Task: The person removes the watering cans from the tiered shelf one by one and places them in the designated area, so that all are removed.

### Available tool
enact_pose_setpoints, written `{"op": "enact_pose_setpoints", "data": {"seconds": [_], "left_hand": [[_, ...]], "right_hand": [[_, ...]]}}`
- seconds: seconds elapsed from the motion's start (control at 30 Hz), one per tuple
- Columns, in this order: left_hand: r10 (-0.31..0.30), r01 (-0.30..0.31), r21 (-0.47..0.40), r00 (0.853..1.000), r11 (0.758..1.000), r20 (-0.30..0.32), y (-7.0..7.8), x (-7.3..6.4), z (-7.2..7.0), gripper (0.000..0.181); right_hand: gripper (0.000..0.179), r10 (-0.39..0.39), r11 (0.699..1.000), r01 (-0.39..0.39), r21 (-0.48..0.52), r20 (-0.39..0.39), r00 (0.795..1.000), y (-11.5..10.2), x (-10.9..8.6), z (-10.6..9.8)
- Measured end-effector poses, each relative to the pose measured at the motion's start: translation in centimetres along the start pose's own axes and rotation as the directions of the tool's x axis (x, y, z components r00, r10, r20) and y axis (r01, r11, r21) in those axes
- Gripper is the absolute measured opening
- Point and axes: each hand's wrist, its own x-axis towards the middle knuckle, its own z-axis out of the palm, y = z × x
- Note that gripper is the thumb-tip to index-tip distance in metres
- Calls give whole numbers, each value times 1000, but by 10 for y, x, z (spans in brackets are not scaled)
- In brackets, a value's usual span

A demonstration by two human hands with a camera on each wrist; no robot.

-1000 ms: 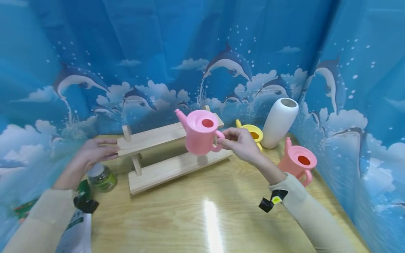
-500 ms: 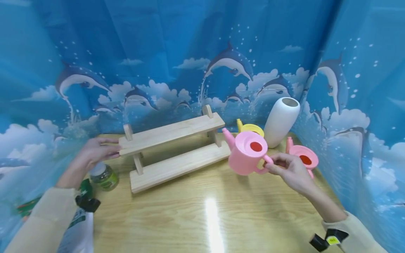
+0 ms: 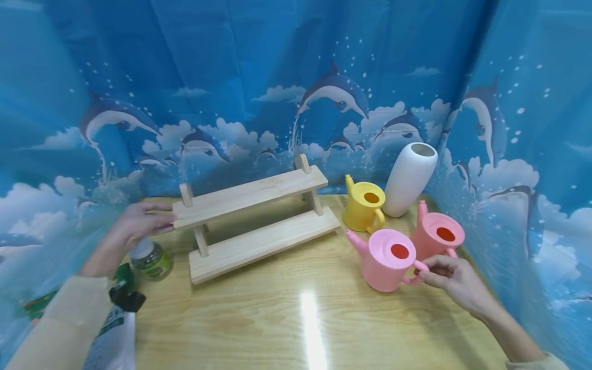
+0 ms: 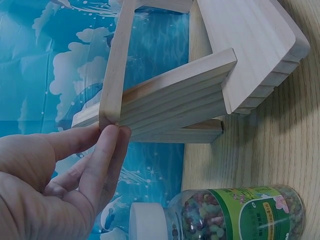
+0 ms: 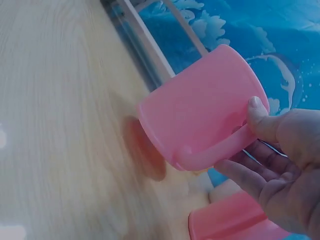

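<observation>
My right hand (image 3: 455,282) pinches the handle of a light pink watering can (image 3: 386,262), its spout pointing to the left. In the right wrist view the base of the can (image 5: 200,110) hangs close over the table, with a reddish reflection beneath it. A two-tier wooden shelf (image 3: 263,239) stands at an angle left of the middle. At its left end my left hand (image 3: 145,223) pinches the edge of the upper board. The left wrist view shows thumb and fingertips meeting at the corner of that board (image 4: 116,75).
A second, darker pink watering can (image 3: 437,234) and a yellow one (image 3: 363,208) stand at the right, beside a tall white vase (image 3: 409,182). Below my left hand is a white-capped jar of colourful beads (image 3: 152,261). A white-and-green bag (image 3: 113,334) lies front left. A dolphin-print curtain (image 3: 259,77) encloses the table.
My right hand has carried the light pink watering can from over the shelf rightward, toward me and down to near the table. The left hand has stayed at the shelf.
</observation>
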Motion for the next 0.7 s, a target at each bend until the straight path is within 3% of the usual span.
{"op": "enact_pose_setpoints", "data": {"seconds": [0.5, 0.7], "left_hand": [[-7, 7, 10, 1000, 1000, -18, 1, -2, 0, 68], [-14, 14, 13, 1000, 1000, -13, -1, -2, 0, 70]], "right_hand": [[20, -35, 995, 41, 92, -64, 997, 32, -1, 1], [21, 8, 995, 3, 101, -107, 994, 36, 0, 1]]}}
